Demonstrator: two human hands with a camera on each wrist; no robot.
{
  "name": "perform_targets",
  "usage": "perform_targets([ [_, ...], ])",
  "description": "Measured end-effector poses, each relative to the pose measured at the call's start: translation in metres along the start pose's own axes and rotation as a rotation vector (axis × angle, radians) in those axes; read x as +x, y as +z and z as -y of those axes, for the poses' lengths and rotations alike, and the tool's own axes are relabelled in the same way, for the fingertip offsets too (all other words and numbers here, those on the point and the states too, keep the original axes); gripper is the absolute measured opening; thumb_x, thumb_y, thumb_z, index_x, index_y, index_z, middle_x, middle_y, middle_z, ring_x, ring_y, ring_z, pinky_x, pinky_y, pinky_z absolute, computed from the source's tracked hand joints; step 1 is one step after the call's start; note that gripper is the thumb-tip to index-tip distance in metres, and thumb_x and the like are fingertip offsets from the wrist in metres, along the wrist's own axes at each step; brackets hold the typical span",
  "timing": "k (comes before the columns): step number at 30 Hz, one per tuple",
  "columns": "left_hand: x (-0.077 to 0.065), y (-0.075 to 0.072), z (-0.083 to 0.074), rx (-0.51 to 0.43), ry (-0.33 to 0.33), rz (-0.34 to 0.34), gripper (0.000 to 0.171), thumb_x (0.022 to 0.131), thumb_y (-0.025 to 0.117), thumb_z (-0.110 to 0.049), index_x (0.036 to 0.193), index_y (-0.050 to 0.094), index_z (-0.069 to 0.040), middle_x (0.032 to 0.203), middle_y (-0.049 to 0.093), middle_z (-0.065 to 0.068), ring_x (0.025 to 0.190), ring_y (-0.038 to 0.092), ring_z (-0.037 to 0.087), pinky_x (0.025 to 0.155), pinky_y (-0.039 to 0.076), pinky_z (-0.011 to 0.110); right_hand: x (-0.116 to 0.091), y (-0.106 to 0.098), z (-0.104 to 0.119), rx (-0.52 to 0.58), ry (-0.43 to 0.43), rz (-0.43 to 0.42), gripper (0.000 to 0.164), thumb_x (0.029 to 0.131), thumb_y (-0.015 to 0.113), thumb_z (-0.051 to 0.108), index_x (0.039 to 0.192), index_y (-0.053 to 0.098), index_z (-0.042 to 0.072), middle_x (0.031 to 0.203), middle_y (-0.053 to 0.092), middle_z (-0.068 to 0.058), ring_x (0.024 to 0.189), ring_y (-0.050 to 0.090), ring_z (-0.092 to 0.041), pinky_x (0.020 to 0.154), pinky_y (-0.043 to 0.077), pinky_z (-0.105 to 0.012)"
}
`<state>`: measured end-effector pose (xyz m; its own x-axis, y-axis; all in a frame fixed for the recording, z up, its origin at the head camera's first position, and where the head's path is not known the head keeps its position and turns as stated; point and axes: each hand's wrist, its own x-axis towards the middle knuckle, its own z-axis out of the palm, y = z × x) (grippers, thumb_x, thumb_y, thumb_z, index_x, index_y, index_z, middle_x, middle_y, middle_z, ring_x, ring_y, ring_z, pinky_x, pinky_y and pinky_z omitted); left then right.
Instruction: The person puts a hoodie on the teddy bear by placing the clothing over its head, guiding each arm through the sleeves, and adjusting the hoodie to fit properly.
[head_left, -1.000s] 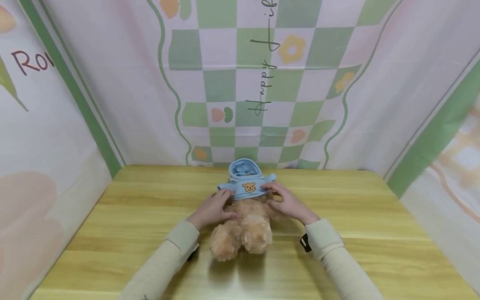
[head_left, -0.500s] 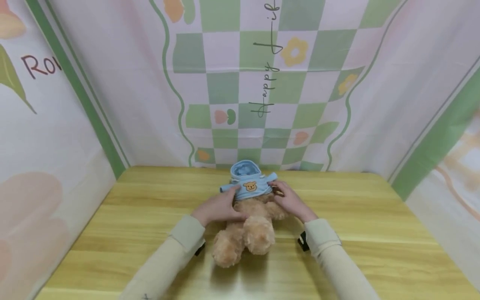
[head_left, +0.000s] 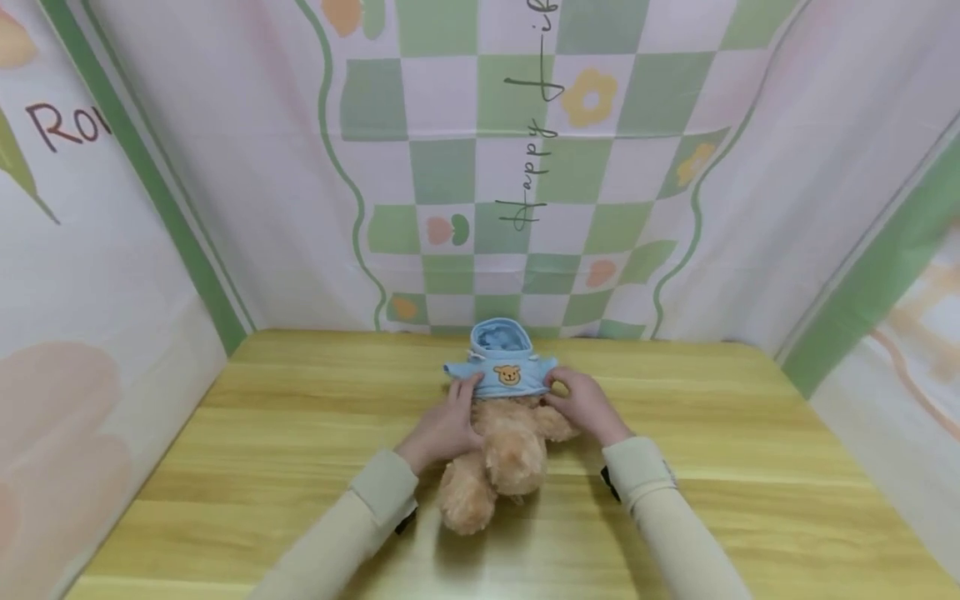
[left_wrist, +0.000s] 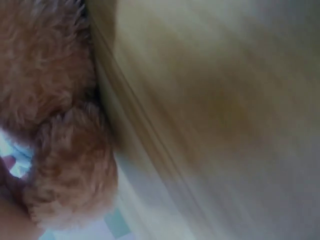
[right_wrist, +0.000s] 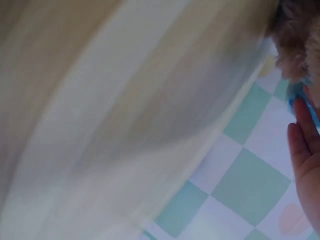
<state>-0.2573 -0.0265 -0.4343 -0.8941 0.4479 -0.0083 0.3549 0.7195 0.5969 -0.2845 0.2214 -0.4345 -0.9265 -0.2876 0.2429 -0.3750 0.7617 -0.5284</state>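
Plush toy (head_left: 514, 450) lay between both hands, feet nearer the camera than the fingers. The left hand (head_left: 444, 427), thumb and fingers apart, gripped its side; the right hand (head_left: 588, 406) pinched the blue hoodie's (head_left: 504, 362) edge between fingertips.

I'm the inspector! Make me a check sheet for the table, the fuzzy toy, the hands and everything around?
Surface: wood-patterned table.
Job's things: plush toy, feet nearest the camera; blue hoodie at its far end. Head not seen.
Clutter: nothing seen.
Hands: left hand touches toy and hoodie; right hand pinches the hoodie's edge.
Cables: nothing seen.
Surroundings: green-and-white checked cloth behind.
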Motion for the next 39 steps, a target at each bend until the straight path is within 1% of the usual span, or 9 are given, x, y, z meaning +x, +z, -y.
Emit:
perform_targets([
  [4,-0.002,0.002,-0.005,0.047,0.001,-0.082,0.091,0.072,0.067,-0.012,0.150,0.019,-0.005,0.144,0.035,0.022,0.056,0.045,0.013,0.046,0.039,0.025,0.000,0.001,0.004,-0.013,-0.008,0.001,0.009,0.088,0.065,0.008,0.084,0.057,0.011,0.091,0.067,-0.009,0.085,0.062,-0.023,0.071,0.049,-0.037],
  [9,-0.003,0.008,-0.006,0.099,0.011,-0.178,0.089,0.075,0.076,-0.012,0.148,0.024,-0.002,0.140,0.043,0.024,0.061,0.051,0.017,0.049,0.041,0.026,-0.001,0.003,0.009,0.015,0.009,-0.041,0.008,0.089,0.062,0.004,0.096,0.061,0.007,0.093,0.071,-0.015,0.088,0.066,-0.030,0.072,0.052,-0.041],
  [13,-0.003,0.012,-0.004,0.166,0.041,-0.266,0.069,0.086,0.060,-0.003,0.147,0.027,-0.004,0.132,0.050,0.024,0.061,0.054,0.021,0.049,0.042,0.030,-0.002,0.002,0.012,0.078,0.033,-0.068,0.015,0.090,0.062,0.006,0.103,0.069,0.003,0.099,0.072,-0.018,0.094,0.067,-0.033,0.081,0.054,-0.046],
  [16,-0.005,0.013,-0.005,0.237,0.081,-0.339,0.059,0.089,0.046,0.005,0.145,0.031,-0.006,0.121,0.054,0.023,0.054,0.050,0.020,0.043,0.039,0.029,-0.005,0.000,0.013,0.135,0.038,-0.065,0.013,0.090,0.064,0.008,0.096,0.073,0.003,0.100,0.072,-0.016,0.098,0.066,-0.034,0.087,0.052,-0.048],
  [20,-0.009,0.012,-0.010,0.285,0.127,-0.413,0.059,0.086,0.045,0.008,0.142,0.033,-0.008,0.108,0.055,0.019,0.047,0.039,0.013,0.038,0.031,0.024,-0.010,-0.004,0.015,0.135,-0.004,-0.014,0.008,0.088,0.065,0.007,0.084,0.072,0.005,0.097,0.068,-0.011,0.102,0.063,-0.034,0.093,0.050,-0.050],
  [25,-0.011,0.008,-0.015,0.284,0.111,-0.382,0.050,0.089,0.045,0.007,0.137,0.039,-0.007,0.109,0.055,0.019,0.048,0.042,0.014,0.040,0.033,0.025,-0.013,-0.007,0.019,0.053,-0.080,0.015,0.003,0.089,0.063,0.008,0.088,0.066,0.006,0.091,0.065,-0.007,0.092,0.063,-0.027,0.084,0.052,-0.046],
  [29,-0.009,0.007,-0.014,0.259,0.076,-0.302,0.041,0.093,0.047,0.002,0.133,0.044,-0.007,0.118,0.054,0.022,0.055,0.051,0.020,0.044,0.040,0.031,-0.013,-0.007,0.025,0.027,-0.098,0.033,0.025,0.090,0.060,0.007,0.115,0.060,0.004,0.088,0.062,-0.006,0.075,0.057,-0.016,0.068,0.050,-0.034],
  [32,-0.009,0.006,-0.014,0.252,0.071,-0.283,0.042,0.094,0.053,-0.008,0.135,0.044,-0.007,0.120,0.053,0.021,0.057,0.052,0.019,0.046,0.041,0.031,-0.012,-0.007,0.026,0.027,-0.093,0.051,0.034,0.091,0.060,0.007,0.124,0.058,0.003,0.087,0.062,-0.006,0.075,0.056,-0.015,0.069,0.050,-0.033],
  [39,-0.012,0.007,-0.013,0.236,0.069,-0.236,0.040,0.088,0.065,-0.010,0.126,0.056,-0.013,0.116,0.054,0.014,0.066,0.053,0.016,0.047,0.038,0.025,-0.013,-0.009,0.021,0.060,-0.071,0.056,0.017,0.090,0.062,0.006,0.105,0.071,0.003,0.098,0.070,-0.012,0.093,0.064,-0.026,0.087,0.054,-0.046],
])
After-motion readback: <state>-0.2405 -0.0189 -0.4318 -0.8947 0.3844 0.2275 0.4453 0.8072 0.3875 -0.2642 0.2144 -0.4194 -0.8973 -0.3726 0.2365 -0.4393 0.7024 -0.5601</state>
